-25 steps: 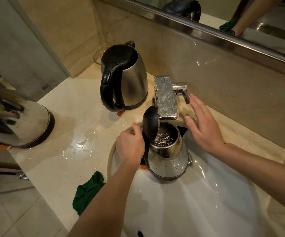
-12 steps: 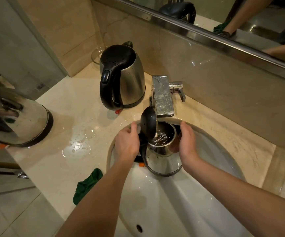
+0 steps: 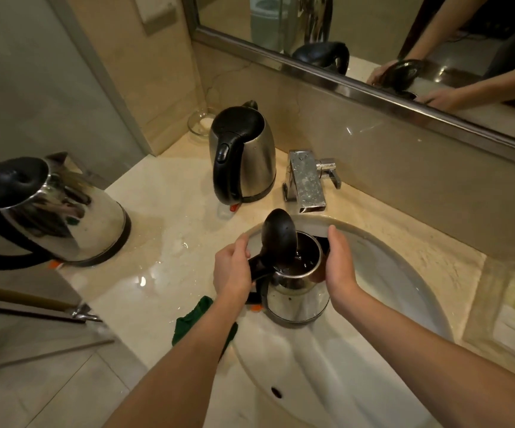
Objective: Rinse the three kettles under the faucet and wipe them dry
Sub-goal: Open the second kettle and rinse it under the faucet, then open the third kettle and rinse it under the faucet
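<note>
A small stainless steel kettle with a black handle [image 3: 296, 295] is held upright over the left part of the white oval sink basin [image 3: 389, 288], its base just above the basin's wall. Its black hinged lid [image 3: 279, 236] is stood open, and water can be seen glinting inside. The black handle is gripped by the left hand [image 3: 233, 268], with the fingers wrapped round it. The kettle's steel body is clasped from the opposite side by the right hand [image 3: 339, 264], whose palm is pressed to the wall and whose fingers are curled round behind it.

The square chrome faucet [image 3: 307, 183] is mounted just behind the basin's rear rim, its spout pointed at the basin. A taller steel kettle with a closed black lid [image 3: 250, 156] is stood behind the basin to the left. A third, mirror-bright steel kettle with a black top [image 3: 58, 211] is set well to the left of the basin. A crumpled dark green cloth [image 3: 191, 319] is laid at the basin's left rim, partly covered by the left forearm. Between the basin and the third kettle, the beige marble counter [image 3: 163, 211] is spotted with water.
</note>
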